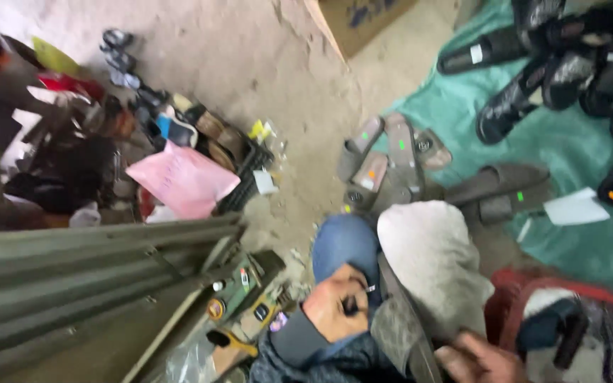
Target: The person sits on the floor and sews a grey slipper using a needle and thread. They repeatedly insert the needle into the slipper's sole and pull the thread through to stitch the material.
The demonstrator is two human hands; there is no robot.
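Note:
My left hand, in a dark sleeve, rests on my lap beside my blue-jeaned knee. Its fingers are closed around a small dark tool with a thin metal tip. Just to its right lies a grey sandal piece, running down across my lap. My right hand is at the bottom edge, blurred, by the lower end of that grey piece; its grip is unclear. A white cloth covers my other knee.
Grey sandals lie on the dirt floor ahead. Black sandals and a white paper sit on a green tarp. A pink bag, a cluttered crate, corrugated metal sheet, small tins, a red basket and a cardboard box surround me.

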